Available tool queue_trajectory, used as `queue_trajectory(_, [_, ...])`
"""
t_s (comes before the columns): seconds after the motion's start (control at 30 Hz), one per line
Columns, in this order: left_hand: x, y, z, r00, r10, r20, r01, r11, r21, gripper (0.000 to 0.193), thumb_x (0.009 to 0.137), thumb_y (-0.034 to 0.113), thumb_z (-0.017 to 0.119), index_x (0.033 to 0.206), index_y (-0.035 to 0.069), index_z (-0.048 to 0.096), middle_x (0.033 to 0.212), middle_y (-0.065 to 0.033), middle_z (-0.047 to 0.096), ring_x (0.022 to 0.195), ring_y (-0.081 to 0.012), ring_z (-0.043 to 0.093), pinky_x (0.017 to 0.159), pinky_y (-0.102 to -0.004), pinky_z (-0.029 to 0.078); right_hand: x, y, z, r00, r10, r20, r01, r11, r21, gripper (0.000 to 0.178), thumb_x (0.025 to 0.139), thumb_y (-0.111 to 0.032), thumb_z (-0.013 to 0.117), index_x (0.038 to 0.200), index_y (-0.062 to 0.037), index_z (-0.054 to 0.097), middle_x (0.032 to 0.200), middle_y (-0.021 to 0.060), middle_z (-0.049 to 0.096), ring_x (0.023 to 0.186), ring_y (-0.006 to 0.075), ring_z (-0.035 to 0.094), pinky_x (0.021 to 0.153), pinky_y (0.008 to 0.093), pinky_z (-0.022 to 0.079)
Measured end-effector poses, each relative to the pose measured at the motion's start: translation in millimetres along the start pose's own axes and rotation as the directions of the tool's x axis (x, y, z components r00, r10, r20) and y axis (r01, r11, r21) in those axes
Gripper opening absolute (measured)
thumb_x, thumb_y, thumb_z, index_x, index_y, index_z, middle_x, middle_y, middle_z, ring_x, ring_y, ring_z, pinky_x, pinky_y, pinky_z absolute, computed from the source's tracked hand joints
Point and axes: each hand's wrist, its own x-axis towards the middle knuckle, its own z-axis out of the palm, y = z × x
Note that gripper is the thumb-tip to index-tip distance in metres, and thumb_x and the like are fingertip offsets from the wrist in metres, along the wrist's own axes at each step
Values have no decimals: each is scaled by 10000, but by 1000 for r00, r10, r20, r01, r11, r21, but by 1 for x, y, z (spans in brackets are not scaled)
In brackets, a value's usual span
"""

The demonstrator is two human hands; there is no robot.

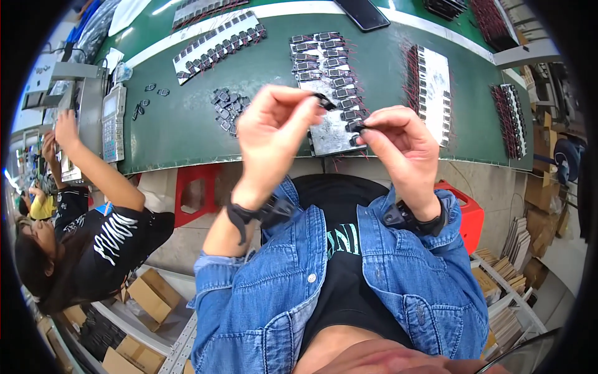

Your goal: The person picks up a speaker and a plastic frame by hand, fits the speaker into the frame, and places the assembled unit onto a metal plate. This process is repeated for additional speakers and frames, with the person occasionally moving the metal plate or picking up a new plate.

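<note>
A small black plastic part (324, 101) is pinched between the thumb and forefinger of my left hand (272, 128), raised over the white tray (321, 132). My right hand (402, 140) is closed in a pinch on another small black part (355, 126) at the tray's right edge; whether that part is still seated there I cannot tell. Rows of similar black parts (339, 72) with thin red wires run along both sides of this tray. Left of my left hand lies a loose heap of small dark pieces (229, 107).
Similar trays stand at the far left (218, 47) and right (434, 87) on the green table (274, 59). A dark phone (363, 14) lies at the back. At left, a co-worker (103, 243) reaches toward a machine with a keypad (113, 121). Red stools (198, 190) stand below.
</note>
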Motion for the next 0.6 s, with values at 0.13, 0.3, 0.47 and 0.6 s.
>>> queue_trajectory(0.13, [2, -6, 7, 988, -155, 21, 154, 933, -326, 90, 949, -7, 630, 1025, -54, 630, 1034, -142, 701, 907, -183, 713, 780, -285, 611, 29, 7, 15, 999, -33, -11, 31, 986, -167, 156, 909, 61, 648, 1059, 18, 654, 1026, 54, 642, 893, 111, 660, 802, 229, 530])
queue_trajectory(0.3, [6, -6, 12, 963, -266, 47, 263, 886, -381, 167, 959, -4, 617, 1114, -65, 625, 1052, -154, 695, 946, -191, 710, 818, -289, 616, 42, 13, 6, 999, 16, 37, -5, 958, -286, 163, 918, 34, 655, 1081, 20, 657, 1031, 40, 649, 915, 102, 657, 809, 223, 529])
queue_trajectory(0.47, [1, -12, 14, 970, -239, 41, 238, 901, -363, 205, 968, -1, 605, 1162, -66, 616, 1062, -156, 691, 943, -197, 711, 819, -289, 615, 41, 11, 4, 992, 122, 40, -119, 991, -66, 170, 927, 21, 651, 1097, 20, 658, 1029, 46, 655, 922, 104, 660, 806, 229, 534])
queue_trajectory(0.6, [-3, -13, 17, 975, -217, 49, 220, 906, -361, 187, 972, -1, 597, 1145, -68, 616, 1066, -151, 688, 943, -194, 710, 826, -294, 614, 38, 11, 4, 974, 227, 20, -228, 973, 32, 152, 931, 13, 649, 1082, 19, 659, 1017, 54, 662, 916, 103, 659, 811, 233, 540])
